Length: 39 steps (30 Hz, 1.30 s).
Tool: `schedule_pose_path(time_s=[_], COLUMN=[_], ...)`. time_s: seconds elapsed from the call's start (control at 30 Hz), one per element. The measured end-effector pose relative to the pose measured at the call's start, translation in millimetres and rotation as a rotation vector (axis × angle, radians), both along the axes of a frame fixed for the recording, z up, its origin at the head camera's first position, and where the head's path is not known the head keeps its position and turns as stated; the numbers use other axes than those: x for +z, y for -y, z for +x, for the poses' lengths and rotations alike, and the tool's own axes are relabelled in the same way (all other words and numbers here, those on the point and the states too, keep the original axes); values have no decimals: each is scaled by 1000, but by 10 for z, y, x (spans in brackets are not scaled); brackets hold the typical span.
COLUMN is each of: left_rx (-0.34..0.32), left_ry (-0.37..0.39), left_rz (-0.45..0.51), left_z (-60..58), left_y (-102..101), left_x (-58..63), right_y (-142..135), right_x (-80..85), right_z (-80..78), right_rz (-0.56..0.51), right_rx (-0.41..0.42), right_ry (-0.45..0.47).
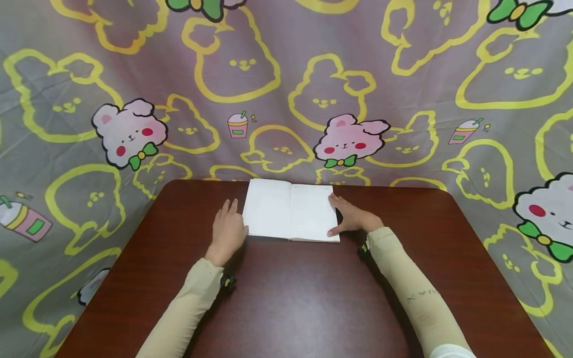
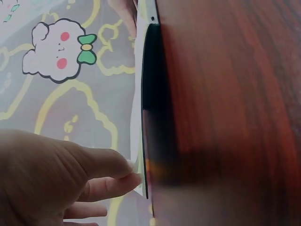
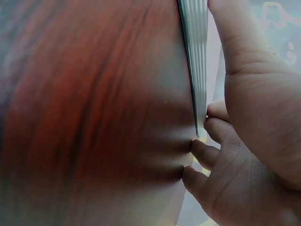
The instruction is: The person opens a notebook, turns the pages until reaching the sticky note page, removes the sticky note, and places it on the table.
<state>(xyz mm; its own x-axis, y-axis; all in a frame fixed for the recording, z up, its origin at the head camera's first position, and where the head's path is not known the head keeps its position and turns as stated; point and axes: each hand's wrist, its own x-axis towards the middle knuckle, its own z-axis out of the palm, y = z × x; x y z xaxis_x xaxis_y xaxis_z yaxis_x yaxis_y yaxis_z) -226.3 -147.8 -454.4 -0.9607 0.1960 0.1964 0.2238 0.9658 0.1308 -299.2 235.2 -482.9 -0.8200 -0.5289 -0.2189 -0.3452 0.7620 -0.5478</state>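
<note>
An open book (image 1: 270, 209) with white pages lies flat near the table's far edge, its spine line running away from me. My left hand (image 1: 227, 226) is at the book's left edge, fingers extended. In the left wrist view the thumb and a finger touch the edge of the pages (image 2: 138, 94), above the dark cover (image 2: 146, 141). My right hand (image 1: 353, 215) spreads at the right edge, thumb on the near corner of the page. The right wrist view shows the stacked page edges (image 3: 200, 61) beside the thumb, and other fingertips (image 3: 193, 176) down at the tabletop.
The dark reddish-brown table (image 1: 309, 298) has rounded far corners. Behind it hangs a grey cloth (image 1: 286, 89) printed with yellow outlines and pink rabbits. Each wrist carries a small black camera, the left one (image 1: 227, 282) beside the sleeve cuff.
</note>
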Motion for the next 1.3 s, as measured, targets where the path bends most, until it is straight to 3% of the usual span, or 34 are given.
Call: schedule_pose_path(time_s=[0.33,0.6,0.77,1.17,1.3], left_rx=[2,20,27,-128,-154], left_ry=[120,185,194,154,176], left_rz=[43,-1,18,11,5], left_z=[-63,-107,-153,-340,-415], left_y=[51,87,91,-246,-385], left_x=[-148,-131,-156,-244,-268], right_y=[12,25,10,16,30], right_x=[-10,30,20,10,2], right_z=[-1,12,-2,16,26], right_rz=[13,15,13,2,0], right_rx=[-15,-11,-13,-12,-5], right_ry=[-3,-9,-12,-30,-44])
